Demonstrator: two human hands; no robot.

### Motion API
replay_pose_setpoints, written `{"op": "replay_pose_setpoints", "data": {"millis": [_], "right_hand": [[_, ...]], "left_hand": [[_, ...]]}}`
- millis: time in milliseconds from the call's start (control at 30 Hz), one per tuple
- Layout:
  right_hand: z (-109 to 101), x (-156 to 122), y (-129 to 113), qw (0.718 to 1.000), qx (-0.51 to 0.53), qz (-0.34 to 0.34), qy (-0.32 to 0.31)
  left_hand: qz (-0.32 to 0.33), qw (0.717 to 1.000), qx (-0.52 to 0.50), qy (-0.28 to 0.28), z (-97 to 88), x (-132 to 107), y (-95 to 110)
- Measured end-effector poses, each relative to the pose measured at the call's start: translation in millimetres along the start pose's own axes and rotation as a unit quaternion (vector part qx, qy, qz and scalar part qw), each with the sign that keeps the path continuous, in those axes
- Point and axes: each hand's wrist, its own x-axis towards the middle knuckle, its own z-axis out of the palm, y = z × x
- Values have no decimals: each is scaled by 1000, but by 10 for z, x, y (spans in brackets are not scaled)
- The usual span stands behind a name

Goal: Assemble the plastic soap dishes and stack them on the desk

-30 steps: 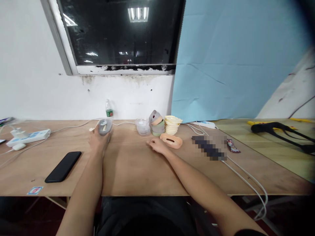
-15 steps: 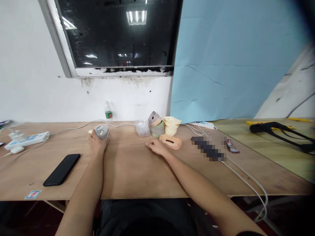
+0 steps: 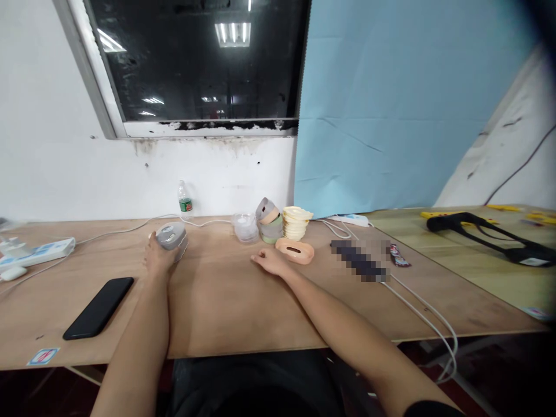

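Note:
My left hand (image 3: 158, 256) is wrapped round the near left side of a grey round container (image 3: 172, 236), which rests on the table; its pale top has shapes too small to make out. To the right, my right hand (image 3: 270, 262) lies on the table with its fingers curled in, and nothing shows between them. Just beside it is an orange oval piece with a dark slot (image 3: 303, 250). Behind that are a stack of cream-coloured lids (image 3: 296, 223), a green round cup-like piece (image 3: 271, 233) with grey and peach rings (image 3: 267, 211) tilted on it, and clear plastic tubs (image 3: 245, 227).
A black phone (image 3: 99, 307) lies left of my left arm, near a white power strip (image 3: 39, 255). A small bottle (image 3: 184, 198) stands by the wall. Rightward are a blurred dark item (image 3: 358, 260), a wrapped snack (image 3: 398, 255), white cables (image 3: 423, 315) and a black frame (image 3: 482, 234).
The view has swung slightly right, so everything sits further left. My left hand's fingers have shifted around the grey container. My right hand stays by the orange piece.

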Motion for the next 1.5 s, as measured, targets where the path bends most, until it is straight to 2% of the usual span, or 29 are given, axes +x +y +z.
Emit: {"op": "replay_pose_setpoints", "data": {"millis": [100,200,300,400,500,567,667,733,833,1033,1100,1233,1367,1433,1500], "right_hand": [[-12,-17,-27,1000,-2,-19,19],[-92,-44,-51,999,-1,-34,42],[-221,-48,-25,996,-21,-17,81],[-330,-15,65,989,-61,9,136],[-379,38,181,981,-87,36,169],[-392,75,254,978,-90,41,184],[-441,123,365,970,-78,35,228],[-510,151,456,959,-61,52,272],[-654,189,619,943,-45,94,315],[-879,256,862,953,-83,117,267],[-901,263,899,951,-80,110,277],[-897,230,911,925,-29,101,366],[-835,133,757,865,99,43,490],[-764,70,611,842,160,-9,514],[-661,3,445,843,196,-54,498]], "left_hand": [[-25,999,31,23,-17,-71,72],[-9,996,28,81,-30,-153,155],[39,988,19,152,-20,-249,270],[126,978,-1,166,55,-370,428],[246,964,-38,92,208,-523,588],[314,947,-67,2,327,-637,671],[399,902,-84,-143,485,-793,739],[425,876,-79,-215,563,-860,749],[423,860,-67,-277,634,-884,731],[380,875,-63,-294,648,-827,686],[377,875,-66,-297,646,-821,676],[361,879,-81,-302,668,-824,657],[339,889,-124,-281,677,-826,655],[328,892,-151,-270,661,-827,664],[320,894,-176,-261,637,-828,680]]}}
